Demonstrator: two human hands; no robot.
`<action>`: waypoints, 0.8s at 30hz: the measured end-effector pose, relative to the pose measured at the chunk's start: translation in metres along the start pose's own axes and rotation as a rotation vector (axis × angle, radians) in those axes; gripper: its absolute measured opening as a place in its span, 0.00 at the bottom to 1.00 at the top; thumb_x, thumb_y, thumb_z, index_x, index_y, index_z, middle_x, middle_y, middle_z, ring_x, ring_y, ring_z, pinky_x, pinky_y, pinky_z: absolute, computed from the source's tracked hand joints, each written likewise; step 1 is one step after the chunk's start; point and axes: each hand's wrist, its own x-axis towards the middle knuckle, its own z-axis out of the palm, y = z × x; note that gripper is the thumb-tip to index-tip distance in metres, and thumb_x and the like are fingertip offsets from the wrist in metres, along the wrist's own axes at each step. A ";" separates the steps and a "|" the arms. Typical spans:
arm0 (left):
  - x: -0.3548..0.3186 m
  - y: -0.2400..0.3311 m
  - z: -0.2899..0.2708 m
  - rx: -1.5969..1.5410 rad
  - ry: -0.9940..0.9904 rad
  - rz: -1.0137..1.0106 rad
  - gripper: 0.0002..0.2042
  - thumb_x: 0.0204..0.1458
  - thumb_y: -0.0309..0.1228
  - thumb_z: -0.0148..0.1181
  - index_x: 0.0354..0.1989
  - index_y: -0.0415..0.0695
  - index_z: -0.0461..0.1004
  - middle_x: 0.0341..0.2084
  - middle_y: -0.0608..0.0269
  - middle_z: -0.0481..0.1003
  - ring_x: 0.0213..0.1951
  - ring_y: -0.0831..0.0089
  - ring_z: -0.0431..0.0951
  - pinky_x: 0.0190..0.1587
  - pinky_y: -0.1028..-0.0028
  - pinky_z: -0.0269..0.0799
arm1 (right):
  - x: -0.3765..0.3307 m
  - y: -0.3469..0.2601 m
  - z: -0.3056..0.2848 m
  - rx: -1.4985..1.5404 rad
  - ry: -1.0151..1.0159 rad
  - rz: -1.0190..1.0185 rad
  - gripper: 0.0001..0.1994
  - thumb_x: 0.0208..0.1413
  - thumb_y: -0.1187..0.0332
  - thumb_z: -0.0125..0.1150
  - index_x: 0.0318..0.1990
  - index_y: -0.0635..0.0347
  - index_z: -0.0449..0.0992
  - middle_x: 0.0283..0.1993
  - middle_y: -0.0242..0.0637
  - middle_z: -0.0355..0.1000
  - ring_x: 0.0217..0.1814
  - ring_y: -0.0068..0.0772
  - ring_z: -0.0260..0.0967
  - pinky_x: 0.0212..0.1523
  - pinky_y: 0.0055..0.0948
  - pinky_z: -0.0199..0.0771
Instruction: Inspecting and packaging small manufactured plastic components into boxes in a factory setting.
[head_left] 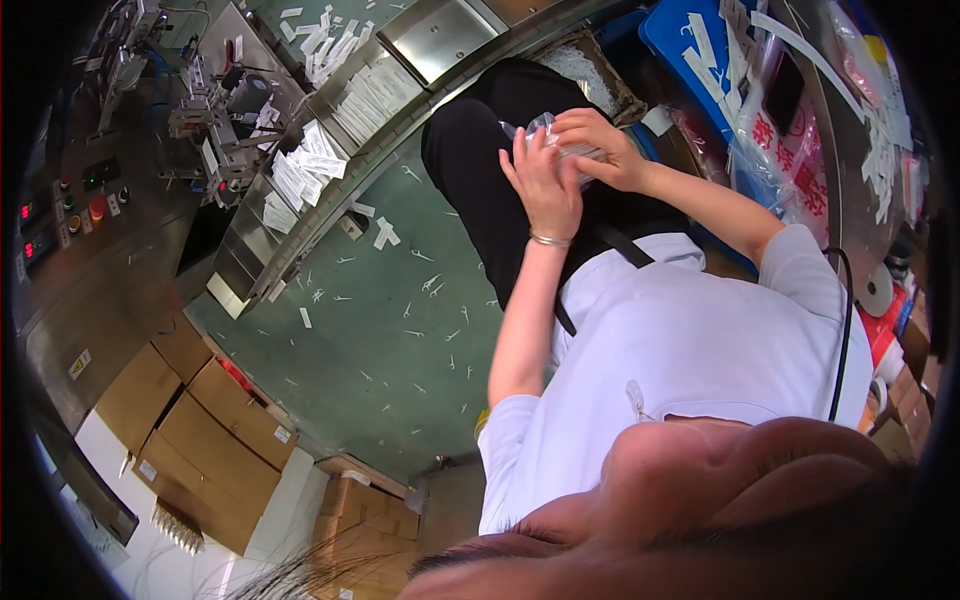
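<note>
Above my lap, both hands are closed round a clear, crinkled plastic bag (540, 124). My left hand (545, 190) wraps its near left side, with the fingers pointing away from me. From the right, my right hand (608, 150) grips the bag's other side, its fingers bent over the top. Whitish contents seem to show through the plastic, but the fingers cover most of it and I cannot make out what they are.
A metal trough (330, 185) with white paper packets (305, 170) runs along the machine (225, 130) on the left. A blue bin (675, 40) with white strips stands at the far right, near a dark phone (785, 92). Cardboard boxes (215, 450) stand lower left. White scraps litter the green floor (390, 330).
</note>
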 end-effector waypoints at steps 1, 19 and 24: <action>0.003 0.000 -0.012 0.002 -0.004 -0.001 0.17 0.48 0.28 0.54 0.45 0.38 0.61 0.48 0.47 0.64 0.54 0.49 0.60 0.59 0.52 0.48 | 0.002 0.000 0.002 -0.037 0.000 -0.014 0.14 0.45 0.70 0.57 0.42 0.59 0.71 0.47 0.39 0.66 0.53 0.40 0.60 0.56 0.38 0.56; 0.005 0.005 0.000 0.086 -0.232 0.176 0.32 0.35 0.30 0.60 0.52 0.32 0.57 0.46 0.47 0.64 0.49 0.54 0.64 0.54 0.57 0.55 | -0.007 -0.026 0.031 -0.050 0.212 0.167 0.18 0.59 0.56 0.41 0.41 0.65 0.64 0.36 0.41 0.60 0.36 0.42 0.63 0.41 0.33 0.62; -0.011 0.002 -0.007 0.082 -0.305 0.081 0.36 0.37 0.34 0.60 0.56 0.30 0.53 0.51 0.43 0.60 0.55 0.52 0.59 0.59 0.54 0.48 | 0.001 -0.032 0.017 -0.397 -0.019 -0.071 0.17 0.59 0.57 0.43 0.38 0.65 0.64 0.38 0.42 0.61 0.37 0.42 0.63 0.39 0.31 0.64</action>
